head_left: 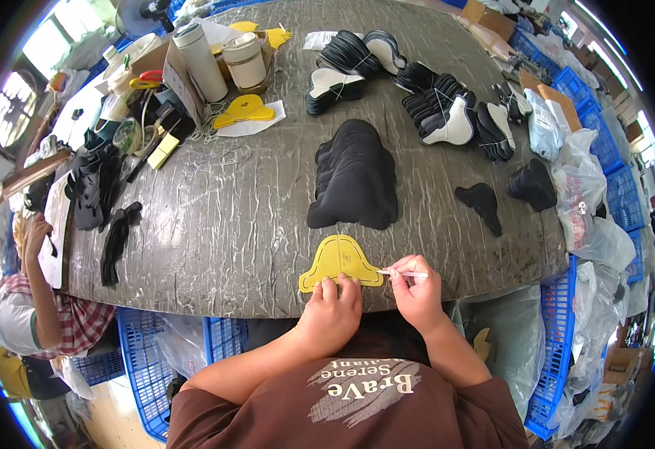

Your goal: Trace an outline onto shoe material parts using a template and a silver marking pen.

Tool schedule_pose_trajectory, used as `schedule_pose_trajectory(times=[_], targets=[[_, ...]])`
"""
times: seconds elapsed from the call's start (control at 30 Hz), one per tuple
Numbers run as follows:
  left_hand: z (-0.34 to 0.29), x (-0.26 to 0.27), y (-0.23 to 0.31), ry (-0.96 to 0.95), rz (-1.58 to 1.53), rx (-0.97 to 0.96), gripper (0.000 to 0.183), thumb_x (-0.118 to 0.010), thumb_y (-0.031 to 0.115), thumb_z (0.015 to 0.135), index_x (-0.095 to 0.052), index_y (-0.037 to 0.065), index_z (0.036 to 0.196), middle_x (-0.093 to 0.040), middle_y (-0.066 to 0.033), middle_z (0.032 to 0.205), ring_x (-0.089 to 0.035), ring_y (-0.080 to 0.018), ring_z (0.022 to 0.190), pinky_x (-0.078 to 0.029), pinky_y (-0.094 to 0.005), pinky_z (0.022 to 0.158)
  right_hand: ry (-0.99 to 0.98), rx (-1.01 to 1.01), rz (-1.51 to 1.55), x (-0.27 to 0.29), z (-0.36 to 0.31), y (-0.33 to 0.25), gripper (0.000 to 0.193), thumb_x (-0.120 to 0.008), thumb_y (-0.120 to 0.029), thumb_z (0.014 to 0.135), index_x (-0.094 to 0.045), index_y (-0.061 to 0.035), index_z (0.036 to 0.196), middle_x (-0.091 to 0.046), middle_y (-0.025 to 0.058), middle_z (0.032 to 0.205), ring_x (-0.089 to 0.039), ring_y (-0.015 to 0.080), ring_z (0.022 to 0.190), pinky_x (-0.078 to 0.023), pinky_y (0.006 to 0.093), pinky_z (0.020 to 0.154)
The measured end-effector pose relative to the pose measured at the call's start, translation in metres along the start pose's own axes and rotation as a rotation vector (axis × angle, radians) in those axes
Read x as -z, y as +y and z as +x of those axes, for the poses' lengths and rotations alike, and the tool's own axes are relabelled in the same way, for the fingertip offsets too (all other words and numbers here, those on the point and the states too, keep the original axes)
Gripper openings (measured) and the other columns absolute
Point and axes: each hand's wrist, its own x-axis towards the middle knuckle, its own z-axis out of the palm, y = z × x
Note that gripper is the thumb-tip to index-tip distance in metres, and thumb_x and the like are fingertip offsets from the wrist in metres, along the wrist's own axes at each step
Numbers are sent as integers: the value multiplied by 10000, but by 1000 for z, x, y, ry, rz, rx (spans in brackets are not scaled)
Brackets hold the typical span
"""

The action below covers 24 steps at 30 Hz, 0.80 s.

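A yellow bell-shaped template [340, 259] with a slot along its outline lies flat near the table's front edge. My left hand [330, 314] rests on its lower edge, fingers laid out and pressing down. Pinched in my right hand [416, 293] is a slim white marking pen [411, 275], its tip at the template's right corner. Whether a piece lies under the template cannot be made out. Just beyond it, a fanned stack of black cut pieces [355, 178] spreads away from me.
Tied bundles of black and white pieces [437, 105] lie at the far right. Nearer are loose black pieces [480, 207]. A white bottle [199, 63], a jar [244, 63] and another yellow template [245, 111] stand far left. A co-worker's hand [38, 236] works at the left edge.
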Motion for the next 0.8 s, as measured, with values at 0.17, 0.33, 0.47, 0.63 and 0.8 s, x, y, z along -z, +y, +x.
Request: schedule_pose_trajectory(times=[0.17, 0.33, 0.47, 0.63, 0.8], targets=[[1, 0, 0, 4, -16, 1, 441, -573, 138, 781, -617, -74, 1165, -591, -262, 1114, -585, -391, 901, -569, -395, 710, 31, 33, 1, 7, -9, 7, 106, -622, 45, 863, -523, 7, 863, -653, 139, 852, -677, 225, 734, -532, 301, 657], [1, 1, 1, 3, -9, -1, 439, -571, 138, 780, -620, -73, 1161, -592, -261, 1113, -585, -389, 901, -569, -392, 705, 82, 83, 59, 3, -12, 7, 117, -629, 50, 856, -521, 5, 859, -657, 143, 860, -671, 223, 734, -530, 302, 654], [0, 0, 1, -5, -7, 4, 441, -569, 149, 783, -622, -67, 1164, -594, -256, 1113, -583, -386, 901, -568, -388, 698, 31, 89, -11, 1, -8, 1, 136, -643, 46, 847, -516, -1, 849, -657, 146, 857, -666, 252, 733, -527, 320, 655], [0, 0, 1, 7, 1, 0, 445, -569, 157, 785, -623, -61, 1169, -595, -253, 1116, -581, -382, 903, -566, -381, 692, 16, 139, -96, 3, -9, -3, 122, -618, 64, 861, -514, 1, 848, -643, 142, 843, -642, 192, 716, -516, 293, 634], [0, 0, 0, 0, 19, -6, 478, -588, 195, 775, -618, -61, 1178, -592, -252, 1103, -572, -355, 862, -558, -357, 663, 2, 235, -128, -2, -17, -11, 208, -643, 88, 778, -492, -25, 865, -620, 145, 818, -627, 331, 732, -516, 386, 656]])
